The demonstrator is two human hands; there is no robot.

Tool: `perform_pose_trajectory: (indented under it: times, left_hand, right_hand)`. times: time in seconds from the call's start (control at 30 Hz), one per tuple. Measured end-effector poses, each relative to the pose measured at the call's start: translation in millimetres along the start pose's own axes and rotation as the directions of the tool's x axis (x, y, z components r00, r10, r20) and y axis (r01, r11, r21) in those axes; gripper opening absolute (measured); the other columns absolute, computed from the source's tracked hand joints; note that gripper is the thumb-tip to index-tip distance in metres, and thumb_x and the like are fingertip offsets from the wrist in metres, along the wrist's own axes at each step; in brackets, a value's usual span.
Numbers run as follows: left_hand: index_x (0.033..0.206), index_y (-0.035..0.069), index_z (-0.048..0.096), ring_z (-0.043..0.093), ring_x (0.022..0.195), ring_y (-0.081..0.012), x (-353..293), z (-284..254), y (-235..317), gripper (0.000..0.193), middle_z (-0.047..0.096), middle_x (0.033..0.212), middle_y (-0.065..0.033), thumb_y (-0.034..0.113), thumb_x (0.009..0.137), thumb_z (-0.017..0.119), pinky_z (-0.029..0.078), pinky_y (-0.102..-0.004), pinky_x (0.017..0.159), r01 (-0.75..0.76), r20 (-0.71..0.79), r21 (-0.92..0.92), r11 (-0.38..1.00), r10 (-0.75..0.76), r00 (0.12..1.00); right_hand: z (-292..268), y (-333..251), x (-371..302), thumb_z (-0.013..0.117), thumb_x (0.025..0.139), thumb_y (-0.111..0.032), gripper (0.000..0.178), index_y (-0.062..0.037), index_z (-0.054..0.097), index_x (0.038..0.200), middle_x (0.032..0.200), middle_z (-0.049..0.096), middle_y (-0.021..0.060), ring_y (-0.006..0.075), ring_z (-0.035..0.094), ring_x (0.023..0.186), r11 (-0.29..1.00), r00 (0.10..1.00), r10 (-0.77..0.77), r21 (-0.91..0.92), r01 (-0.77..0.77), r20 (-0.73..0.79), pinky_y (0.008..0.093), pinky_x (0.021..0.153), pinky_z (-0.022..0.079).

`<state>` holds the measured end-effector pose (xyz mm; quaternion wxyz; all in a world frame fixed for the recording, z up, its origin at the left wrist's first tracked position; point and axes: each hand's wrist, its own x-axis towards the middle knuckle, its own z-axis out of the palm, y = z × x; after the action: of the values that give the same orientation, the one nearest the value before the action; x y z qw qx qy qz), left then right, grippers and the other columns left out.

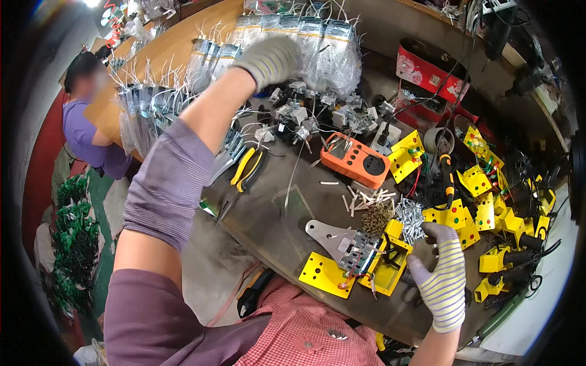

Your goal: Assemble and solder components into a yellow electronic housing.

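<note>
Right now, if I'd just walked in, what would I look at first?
Probably the bright yellow parts, scattered over the right side of the dark table. Next might be the orange meter with its black dial, near the middle. Then come the stripy-gloved hands: the left hand up by the clear-wrapped bundles, the right hand just right of an open yellow box.

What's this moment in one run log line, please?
left gloved hand: at bagged parts, grip unclear | right gloved hand: beside silver screws, open | yellow housing: left of right hand | orange meter: on table
</note>
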<state>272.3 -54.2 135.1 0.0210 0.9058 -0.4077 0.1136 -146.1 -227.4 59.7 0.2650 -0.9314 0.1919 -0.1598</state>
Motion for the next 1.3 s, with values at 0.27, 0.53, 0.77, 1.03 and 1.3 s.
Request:
perform_pose_trajectory:
  times: [0.27, 0.53, 0.77, 1.03, 1.3]
  left_hand:
    - [0.085, 0.005, 0.073, 0.068, 0.075, -0.036, -13.7, -79.6, 42.3, 0.015, 0.07, 0.079, -0.0171, 0.018, 0.083, 0.066, 0.055, -0.0443, 0.068, -0.145, -0.115, 0.612, 0.777, 0.268, 0.956]
    - [0.088, 0.007, 0.078, 0.074, 0.079, -0.0296, -36.0, -61.9, 40.3, 0.014, 0.075, 0.087, -0.0149, 0.01, 0.082, 0.065, 0.055, -0.0437, 0.062, -0.195, 0.261, 0.812, 0.55, -0.044, 0.964]
    - [0.098, 0.007, 0.076, 0.07, 0.086, -0.0293, -79.8, -132.2, 90.7, 0.023, 0.073, 0.091, -0.0123, 0.024, 0.084, 0.07, 0.054, -0.0402, 0.08, -0.375, 0.069, 0.293, 0.88, 0.371, 0.926]
    - [0.082, 0.015, 0.072, 0.066, 0.068, -0.0288, -154.7, -75.7, 184.5, 0.016, 0.065, 0.072, -0.0054, 0.031, 0.083, 0.069, 0.051, -0.0372, 0.063, -0.803, -0.37, 0.185, 0.567, 0.797, 0.478]
    - [0.076, 0.015, 0.062, 0.063, 0.062, -0.0254, -177.5, -43.0, 192.9, 0.01, 0.059, 0.065, -0.0038, 0.024, 0.075, 0.064, 0.048, -0.0388, 0.06, -0.825, 0.223, -0.063, 0.561, 0.814, 0.537]
  right_hand:
    - [-21.5, -10.9, 12.2, 0.072, 0.072, 0.0, 0.039, -0.0038, 0.064, 0.11, 0.105, 0.062, 0.0119, 0.0278, 0.062, 0.098, 0.983, 0.985, -0.051, 0.166, 0.078, -0.163, 0.0357, 0.087, 0.05]
    - [-30.4, -39.1, 11.6, 0.074, 0.072, -0.001, 0.028, -0.0029, 0.068, 0.1, 0.098, 0.066, 0.0125, 0.0298, 0.065, 0.091, 0.918, 0.903, -0.322, 0.138, 0.371, -0.285, 0.0359, 0.085, 0.051]
    - [-27.0, -24.0, 12.7, 0.068, 0.071, 0.006, 0.048, 0.0004, 0.061, 0.118, 0.112, 0.068, 0.0137, 0.0252, 0.065, 0.103, 0.87, 0.823, -0.341, 0.18, 0.46, -0.455, 0.0346, 0.093, 0.049]
    - [-41.7, -46.4, -17.5, 0.076, 0.083, -0.02, 0.054, 0.0034, 0.058, 0.129, 0.076, 0.062, 0.0021, 0.0063, 0.051, 0.052, 0.631, 1.0, -0.012, 0.776, 0.016, -0.011, 0.0212, 0.049, 0.04]
    - [-32.1, 1.5, -90.0, 0.07, 0.078, -0.006, 0.018, -0.0084, 0.072, 0.096, 0.074, 0.061, 0.0093, 0.0305, 0.06, 0.068, 0.986, 0.98, -0.166, 0.015, 0.168, -0.106, 0.0371, 0.063, 0.049]
